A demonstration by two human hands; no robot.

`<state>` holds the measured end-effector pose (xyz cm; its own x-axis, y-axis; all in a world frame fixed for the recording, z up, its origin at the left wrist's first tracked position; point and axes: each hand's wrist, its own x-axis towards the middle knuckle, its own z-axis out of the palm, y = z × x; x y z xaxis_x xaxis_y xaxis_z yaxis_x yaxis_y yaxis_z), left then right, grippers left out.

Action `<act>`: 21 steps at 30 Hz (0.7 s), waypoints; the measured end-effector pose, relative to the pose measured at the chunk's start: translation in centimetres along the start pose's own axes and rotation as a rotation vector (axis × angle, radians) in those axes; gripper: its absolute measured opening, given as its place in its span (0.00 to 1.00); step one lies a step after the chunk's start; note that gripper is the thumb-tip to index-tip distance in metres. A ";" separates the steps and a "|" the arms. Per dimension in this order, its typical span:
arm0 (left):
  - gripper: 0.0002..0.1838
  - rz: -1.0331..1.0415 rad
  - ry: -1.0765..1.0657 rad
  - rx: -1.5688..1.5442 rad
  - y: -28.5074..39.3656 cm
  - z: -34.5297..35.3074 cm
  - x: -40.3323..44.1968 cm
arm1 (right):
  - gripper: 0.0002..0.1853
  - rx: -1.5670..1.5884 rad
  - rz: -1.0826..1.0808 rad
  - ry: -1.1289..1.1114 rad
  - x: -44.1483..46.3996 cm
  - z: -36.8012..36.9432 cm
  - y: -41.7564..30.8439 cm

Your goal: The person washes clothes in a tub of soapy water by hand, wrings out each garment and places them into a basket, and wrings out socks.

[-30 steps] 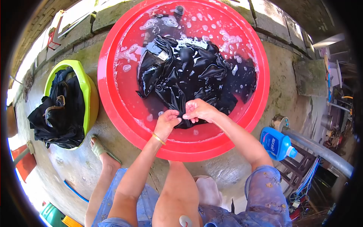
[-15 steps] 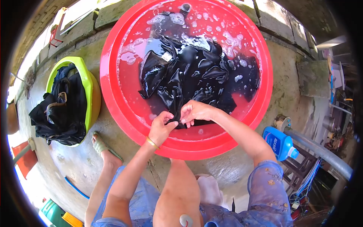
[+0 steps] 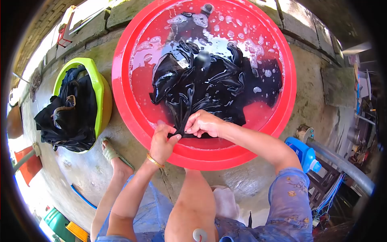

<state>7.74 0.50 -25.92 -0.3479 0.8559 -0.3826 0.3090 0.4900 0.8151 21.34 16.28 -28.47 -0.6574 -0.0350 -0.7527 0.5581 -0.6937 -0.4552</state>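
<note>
Black wet cloth (image 3: pixel 209 84) lies in soapy water in a large red basin (image 3: pixel 122 80). At the basin's near side, my left hand (image 3: pixel 163 143) pinches an edge of the cloth between thumb and fingers. Just right of it, my right hand (image 3: pixel 203 124) is closed on the same cloth, its fingertips close to the left thumb. A stretched fold runs from both hands up into the water. White foam floats around the cloth.
A yellow-green tub (image 3: pixel 105 105) piled with dark clothes (image 3: pixel 70 117) stands at the left. Right of the basin are a blue bottle (image 3: pixel 302 153) and a metal pipe (image 3: pixel 342 163). Low concrete blocks (image 3: pixel 298 20) line the far side. My knee (image 3: pixel 191 209) is below the basin.
Both hands have shifted slightly left and down with the cloth edge, pulling the fold toward the near rim. The basin and surroundings appear a little farther right in view.
</note>
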 end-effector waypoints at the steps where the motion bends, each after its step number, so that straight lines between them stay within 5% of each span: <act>1: 0.09 0.081 0.015 0.062 0.1 -0.1 0.0 | 0.03 0.001 0.001 0.001 -0.3 0.2 -0.1; 6: 0.10 0.112 0.040 0.051 0.2 0.0 -0.2 | 0.03 0.266 0.002 0.087 -1.2 0.8 1.2; 14: 0.11 0.236 0.044 0.235 0.3 -1.4 -1.1 | 0.03 0.188 -0.070 0.080 -1.6 0.8 1.0; 19: 0.12 0.216 -0.020 0.427 1.3 -1.8 -1.8 | 0.01 -0.440 -0.366 0.239 -1.6 -1.1 0.4; 21: 0.12 0.232 -0.022 0.460 2.6 -2.5 -1.7 | 0.01 -0.461 -0.386 0.255 -1.6 -1.6 0.2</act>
<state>6.93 -0.15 -22.09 -0.2071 0.9516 -0.2271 0.7352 0.3045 0.6056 23.34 17.34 -28.11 -0.7451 0.3660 -0.5576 0.5030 -0.2407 -0.8301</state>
